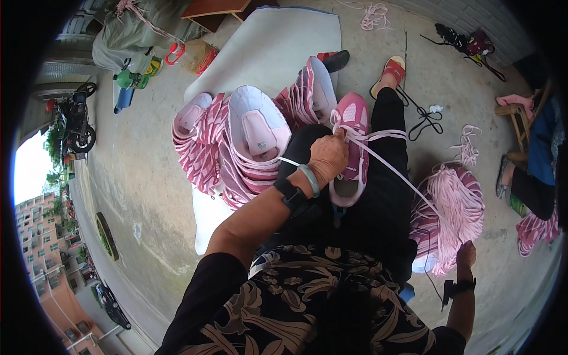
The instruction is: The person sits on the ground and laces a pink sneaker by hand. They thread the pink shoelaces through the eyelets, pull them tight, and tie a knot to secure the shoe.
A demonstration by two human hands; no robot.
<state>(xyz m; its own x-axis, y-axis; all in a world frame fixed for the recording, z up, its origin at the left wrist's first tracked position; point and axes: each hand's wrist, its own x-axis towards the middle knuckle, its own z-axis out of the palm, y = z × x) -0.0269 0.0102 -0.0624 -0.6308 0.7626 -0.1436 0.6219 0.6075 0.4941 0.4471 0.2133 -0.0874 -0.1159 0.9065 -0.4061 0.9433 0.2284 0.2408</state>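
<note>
A pink sneaker [353,105] lies over my black-trousered lap, toe pointing away from me. My left hand [329,157] is closed at its lace holes, pinching a pale pink shoelace. That shoelace [384,158] stretches taut down to the right, where my right hand [467,254] is closed around its far end. Another length of lace lies across my right thigh. Below the taut lace, a big bundle of pink laces [452,198] rests on striped pink shoe uppers. To the left of my lap stand stacks of nested pink-and-white shoe uppers [257,118].
A white sheet [266,41] covers the floor under the stacks. Plastic jugs [198,57] and green bottles stand farther left. Black cord [427,118] and loose laces [467,145] lie to the right. Another person's leg [529,192] shows at the right edge by a wooden stool [513,110].
</note>
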